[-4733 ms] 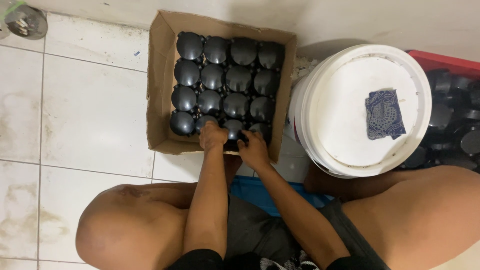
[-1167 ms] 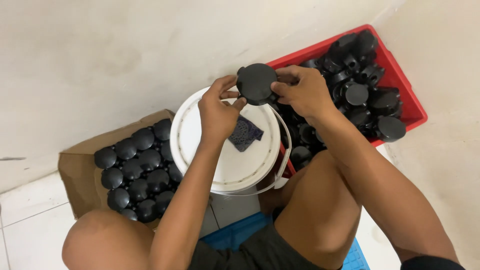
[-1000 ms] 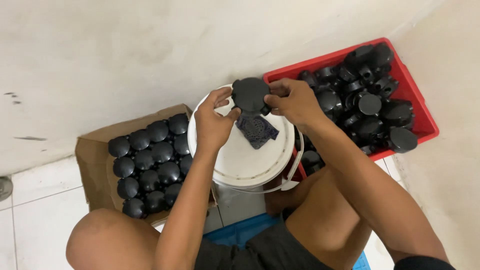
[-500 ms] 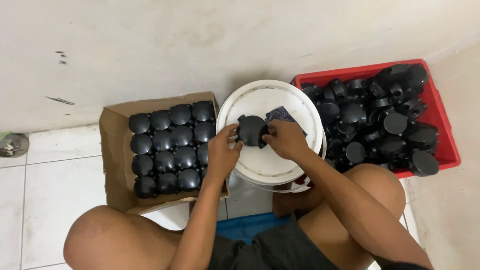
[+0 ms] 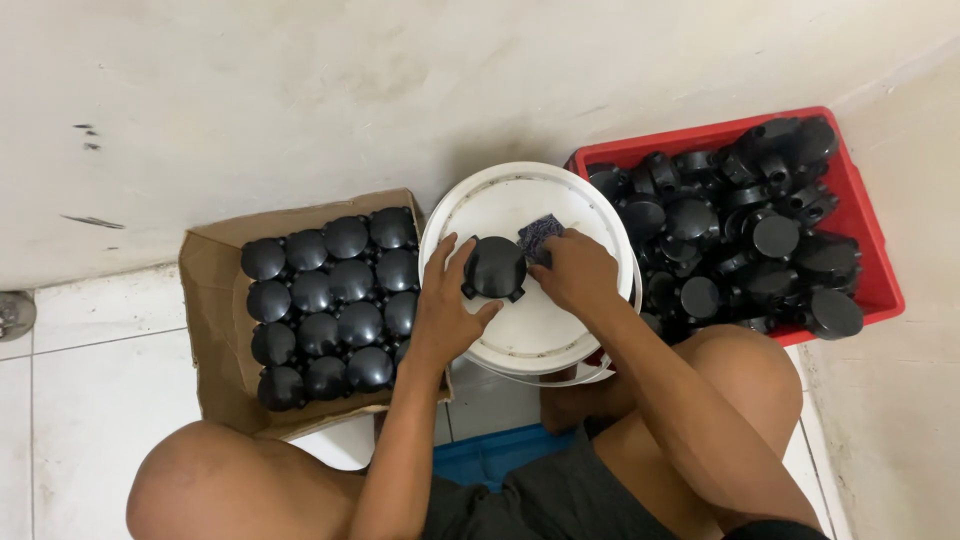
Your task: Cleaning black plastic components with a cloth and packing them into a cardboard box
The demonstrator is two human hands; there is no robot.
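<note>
Black round part, white bucket lid, red crate

Light was soft and even, diffuse from overhead — no hard shadows, only a faint dark fringe under the white bucket lid and beside the cardboard box. The black round caps carried small dull highlights. Focus held sharp across the frame — slight wide-angle bending showed along the wall near the edges.

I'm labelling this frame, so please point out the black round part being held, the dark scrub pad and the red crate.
black round part [image 5: 494, 266], head view, domed top.
dark scrub pad [image 5: 538, 234], head view, exposed corner.
red crate [image 5: 872, 250], head view, right rim.
</note>
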